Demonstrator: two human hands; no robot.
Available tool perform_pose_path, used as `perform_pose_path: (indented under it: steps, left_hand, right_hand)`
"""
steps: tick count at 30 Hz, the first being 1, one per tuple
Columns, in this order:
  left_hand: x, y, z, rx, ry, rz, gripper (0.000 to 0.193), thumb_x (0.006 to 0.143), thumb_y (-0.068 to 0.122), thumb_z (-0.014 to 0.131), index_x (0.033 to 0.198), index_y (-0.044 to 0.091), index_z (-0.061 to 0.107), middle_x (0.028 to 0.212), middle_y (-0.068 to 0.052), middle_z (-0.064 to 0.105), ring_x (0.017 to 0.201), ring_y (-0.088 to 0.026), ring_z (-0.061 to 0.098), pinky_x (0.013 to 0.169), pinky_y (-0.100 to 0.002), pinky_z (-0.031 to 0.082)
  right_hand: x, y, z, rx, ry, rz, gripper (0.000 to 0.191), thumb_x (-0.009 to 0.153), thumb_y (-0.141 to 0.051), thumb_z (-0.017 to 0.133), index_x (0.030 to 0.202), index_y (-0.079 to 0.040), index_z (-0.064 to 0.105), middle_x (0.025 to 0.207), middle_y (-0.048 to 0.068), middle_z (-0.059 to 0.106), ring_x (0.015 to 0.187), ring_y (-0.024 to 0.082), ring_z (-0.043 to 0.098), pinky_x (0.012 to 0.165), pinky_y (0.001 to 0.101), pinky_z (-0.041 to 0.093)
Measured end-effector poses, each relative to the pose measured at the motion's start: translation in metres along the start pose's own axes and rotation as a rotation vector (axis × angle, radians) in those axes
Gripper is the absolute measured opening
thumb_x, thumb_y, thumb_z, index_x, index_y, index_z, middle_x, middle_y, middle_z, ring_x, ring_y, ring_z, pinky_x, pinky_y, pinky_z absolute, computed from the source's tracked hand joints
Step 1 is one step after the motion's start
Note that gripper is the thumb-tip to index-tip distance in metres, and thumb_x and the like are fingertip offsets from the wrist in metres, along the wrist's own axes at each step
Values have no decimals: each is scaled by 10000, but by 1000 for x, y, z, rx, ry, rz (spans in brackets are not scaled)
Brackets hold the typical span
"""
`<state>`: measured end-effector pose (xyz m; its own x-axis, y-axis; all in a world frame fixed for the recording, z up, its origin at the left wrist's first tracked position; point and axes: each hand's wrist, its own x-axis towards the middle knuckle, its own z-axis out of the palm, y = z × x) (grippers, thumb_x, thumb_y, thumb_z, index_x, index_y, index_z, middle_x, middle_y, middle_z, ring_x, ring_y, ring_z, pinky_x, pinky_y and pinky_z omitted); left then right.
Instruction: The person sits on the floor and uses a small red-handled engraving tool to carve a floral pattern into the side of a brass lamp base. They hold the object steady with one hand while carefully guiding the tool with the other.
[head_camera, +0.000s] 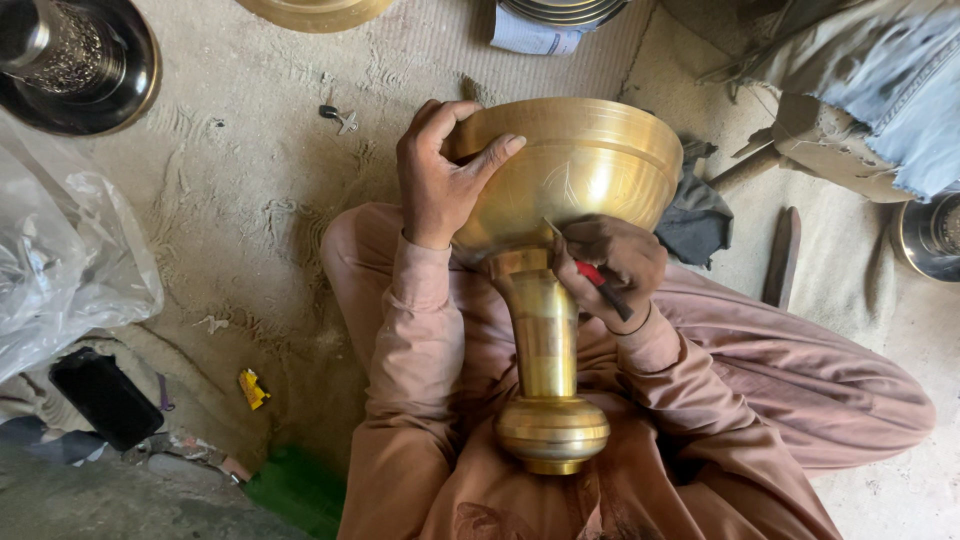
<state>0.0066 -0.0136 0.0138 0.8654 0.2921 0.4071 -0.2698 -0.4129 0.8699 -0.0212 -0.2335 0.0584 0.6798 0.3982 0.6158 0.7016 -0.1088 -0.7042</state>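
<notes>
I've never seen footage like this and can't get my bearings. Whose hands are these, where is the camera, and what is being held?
The camera sits on a person's head and looks down at their own lap as they sit on a dusty floor. Their left hand grips the rim of a big brass vessel with a tall stem. Their right hand presses a thin pointed tool with a red handle against the bowl. A clear plastic bag and a dark cloth lie nearby.

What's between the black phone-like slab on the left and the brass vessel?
In the head view, between the black slab and the brass vessel: a small yellow scrap on the floor, then the person's left sleeve.
</notes>
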Motion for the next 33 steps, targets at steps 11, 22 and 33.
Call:
perform_pose_path:
  steps: [11,22,33]
  left_hand:
    - [0,3,-2,-16,-19,-21,468,876,367,906,1071,-5,701,972,-91,687,884,-211,685,783,-346,550]
    - [-1,-3,1,-10,-8,4,490,887,380,906,1080,-17,693,1000,-95,681,913,-211,682,805,-348,558]
    - [0,1,1,-8,-2,5,478,884,353,911,1079,-23,689,984,-102,677,894,-216,673,794,-349,546]
  right_hand:
    - [-22,8,3,-42,129,89,125,965,1,735,925,17,617,902,170,733,799,223,752,701,331,606]
    - [-32,10,4,20,185,235,179,993,-23,744,903,8,592,922,178,751,775,173,741,646,263,592]
    - [-3,9,-6,46,-34,-60,202,855,75,748,783,18,569,799,183,682,746,296,740,684,362,606]
